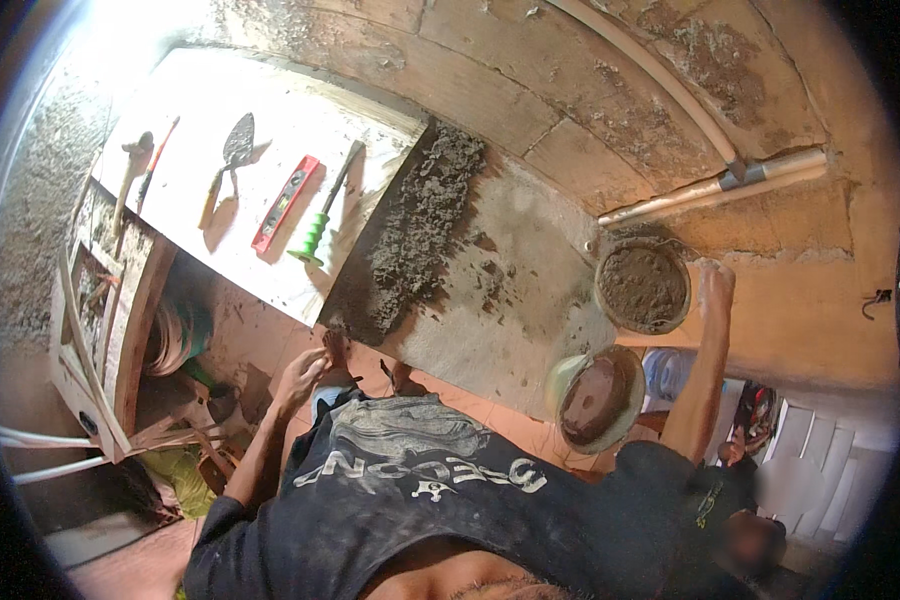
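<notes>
My left hand [303, 378] hangs in front of the counter's near edge, its fingers curled in; whether anything is between them I cannot make out. Out to the right, my right hand [714, 290] is closed beside the rim of a round bucket of grey mortar [646, 288]. What its fingers grip is hidden. That bucket stands at the slab's far right corner, against the wall. Nearer to me is a second, pale bucket [625, 425] holding brownish liquid. A rough band of wet mortar [425, 230] lies on the grey concrete slab [535, 240], along the edge of a white panel [185, 95].
On the panel lie a hammer [130, 170], a thin red tool [158, 160], a pointed trowel [232, 155], a red spirit level [286, 203] and a chisel with a green grip [315, 235]. Pipes [715, 190] run along the wall. Another person [750, 540] is at the lower right.
</notes>
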`<state>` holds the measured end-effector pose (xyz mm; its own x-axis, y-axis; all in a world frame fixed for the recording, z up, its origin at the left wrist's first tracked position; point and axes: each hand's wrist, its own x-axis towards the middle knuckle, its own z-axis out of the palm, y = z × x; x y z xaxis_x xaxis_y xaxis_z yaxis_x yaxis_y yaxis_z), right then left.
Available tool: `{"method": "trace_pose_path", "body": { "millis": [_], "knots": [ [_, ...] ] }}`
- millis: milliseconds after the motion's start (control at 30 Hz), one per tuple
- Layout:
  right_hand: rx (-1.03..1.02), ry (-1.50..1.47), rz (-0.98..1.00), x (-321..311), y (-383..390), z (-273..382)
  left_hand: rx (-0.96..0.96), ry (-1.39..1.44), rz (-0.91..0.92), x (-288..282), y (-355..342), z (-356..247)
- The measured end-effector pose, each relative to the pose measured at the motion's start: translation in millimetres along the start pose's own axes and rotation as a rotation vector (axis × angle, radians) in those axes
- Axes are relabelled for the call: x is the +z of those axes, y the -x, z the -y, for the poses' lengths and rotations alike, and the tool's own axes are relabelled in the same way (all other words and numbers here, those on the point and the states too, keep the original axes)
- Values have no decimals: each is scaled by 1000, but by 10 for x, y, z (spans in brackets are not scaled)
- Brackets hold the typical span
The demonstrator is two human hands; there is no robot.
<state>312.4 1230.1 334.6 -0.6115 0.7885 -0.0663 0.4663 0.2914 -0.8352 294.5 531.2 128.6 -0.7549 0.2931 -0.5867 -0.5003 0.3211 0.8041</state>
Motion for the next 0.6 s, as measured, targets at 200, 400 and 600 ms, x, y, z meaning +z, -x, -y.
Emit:
{"method": "trace_pose_path", "body": {
  "millis": [200,400,600],
  "knots": [
    [-116,191,150,4,764,937,227,142,343,912,-660,-923],
    [-241,246,261,219,1600,1810,-3,780,726,2182,-1646,-1339],
    [-258,167,459,649,1855,2149,-115,1644,1214,2672,-1584,-1205]
  ]
}}
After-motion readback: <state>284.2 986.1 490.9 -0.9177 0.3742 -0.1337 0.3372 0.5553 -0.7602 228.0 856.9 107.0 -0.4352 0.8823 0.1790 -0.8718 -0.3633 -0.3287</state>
